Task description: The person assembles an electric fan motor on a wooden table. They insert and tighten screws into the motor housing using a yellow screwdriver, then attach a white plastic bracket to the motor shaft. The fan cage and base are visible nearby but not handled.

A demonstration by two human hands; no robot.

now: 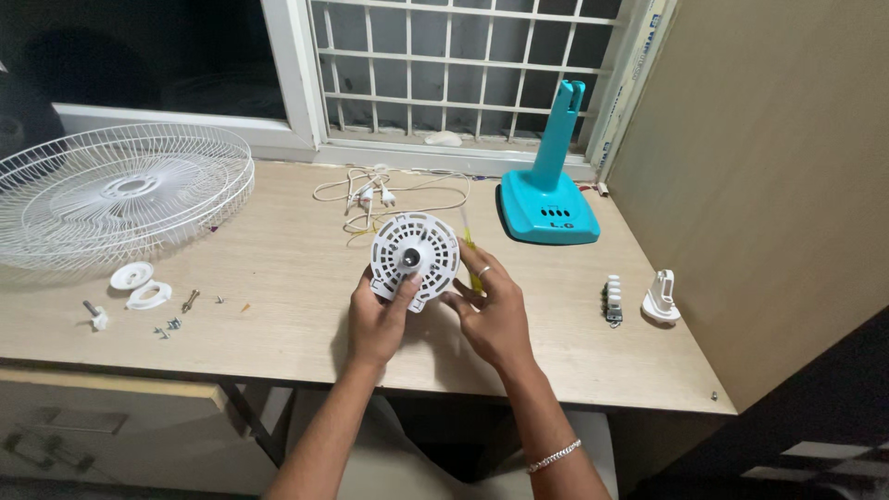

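A round white slotted fan motor cover [416, 256] stands tilted up on the wooden table [278, 268]. My left hand [378, 319] grips its lower left edge, with the thumb on its face. My right hand [491, 310] is at its right edge and pinches a thin yellow-handled tool [470, 252] against it. A white cord with a plug [380, 196] lies just behind the cover.
A white wire fan grille [120, 190] lies at the far left, with white caps [139, 285] and loose screws [176, 319] in front of it. A teal fan stand [548, 199] is behind right. A switch block [613, 301] and white bracket [662, 298] lie right.
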